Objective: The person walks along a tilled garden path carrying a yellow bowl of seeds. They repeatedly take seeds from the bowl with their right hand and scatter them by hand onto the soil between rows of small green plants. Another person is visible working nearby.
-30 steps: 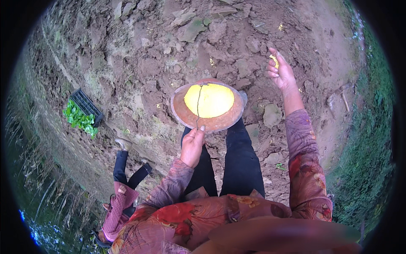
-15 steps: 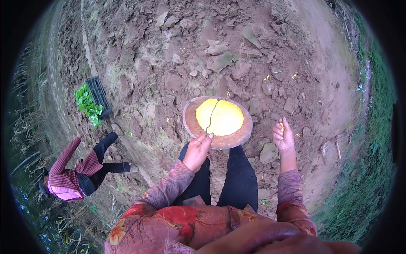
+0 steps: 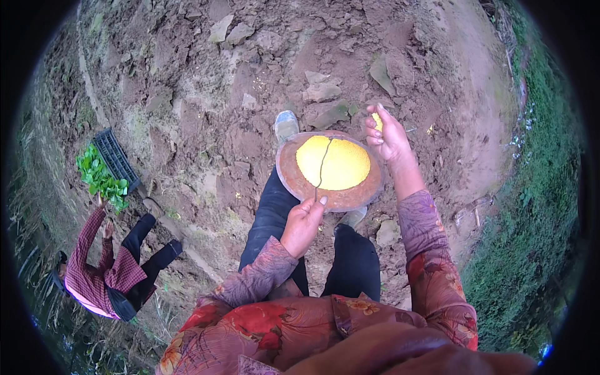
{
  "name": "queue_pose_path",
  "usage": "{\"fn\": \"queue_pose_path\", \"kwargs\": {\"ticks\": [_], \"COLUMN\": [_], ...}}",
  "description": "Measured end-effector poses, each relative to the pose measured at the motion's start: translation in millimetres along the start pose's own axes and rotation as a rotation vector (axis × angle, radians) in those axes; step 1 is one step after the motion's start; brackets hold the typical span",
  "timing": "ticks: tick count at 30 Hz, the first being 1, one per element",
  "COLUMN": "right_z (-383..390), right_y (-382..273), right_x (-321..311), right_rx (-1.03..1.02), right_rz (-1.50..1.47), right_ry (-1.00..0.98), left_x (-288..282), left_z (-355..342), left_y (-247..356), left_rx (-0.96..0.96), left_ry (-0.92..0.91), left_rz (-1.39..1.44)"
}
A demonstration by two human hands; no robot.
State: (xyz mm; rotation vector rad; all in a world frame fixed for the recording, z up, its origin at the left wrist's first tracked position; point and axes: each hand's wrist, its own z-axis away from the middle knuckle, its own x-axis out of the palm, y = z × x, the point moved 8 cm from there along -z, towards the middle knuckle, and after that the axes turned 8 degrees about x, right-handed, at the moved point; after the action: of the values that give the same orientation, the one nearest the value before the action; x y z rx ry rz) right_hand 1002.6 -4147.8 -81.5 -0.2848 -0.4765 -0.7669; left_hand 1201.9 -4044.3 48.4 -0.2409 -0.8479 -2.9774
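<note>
My left hand (image 3: 302,224) is closed on the wire handle of a rusty round pail (image 3: 291,165), held over my legs. The pail holds bright yellow granules (image 3: 344,164). Just right of its rim, at its upper side, my right hand (image 3: 387,139) is raised with curled fingers around a small portion of the same granules. Below and beside the pail show my dark trousers (image 3: 262,219) and a dirty shoe (image 3: 287,125), the left one set forward on the broken soil.
Broken soil (image 3: 206,125) with clods and scattered yellow specks lies around me. At left a co-worker (image 3: 100,275) in a checked top bends, a hand at leafy green seedlings (image 3: 100,175) beside a black plastic crate (image 3: 114,159). Green growth (image 3: 519,237) borders a dirt strip at right.
My left foot has stepped forward. My right hand has risen from low beside the pail to above its right side. The co-worker has reached up to the seedlings.
</note>
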Motion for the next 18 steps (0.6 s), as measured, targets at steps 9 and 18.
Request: {"fn": "queue_pose_path", "kwargs": {"ticks": [9,18], "right_z": [-35,-20], "right_y": [-43,-162], "right_x": [67,47], "right_rx": [0.011,-0.101], "right_rz": [-0.093,-0.126], "right_ry": [0.188,0.199], "left_x": [-92,-177], "left_z": [-45,-73], "left_y": [131,238], "left_rx": [0.031,0.285], "left_ry": [0.101,0.366], "left_rz": [0.12,0.115]}}
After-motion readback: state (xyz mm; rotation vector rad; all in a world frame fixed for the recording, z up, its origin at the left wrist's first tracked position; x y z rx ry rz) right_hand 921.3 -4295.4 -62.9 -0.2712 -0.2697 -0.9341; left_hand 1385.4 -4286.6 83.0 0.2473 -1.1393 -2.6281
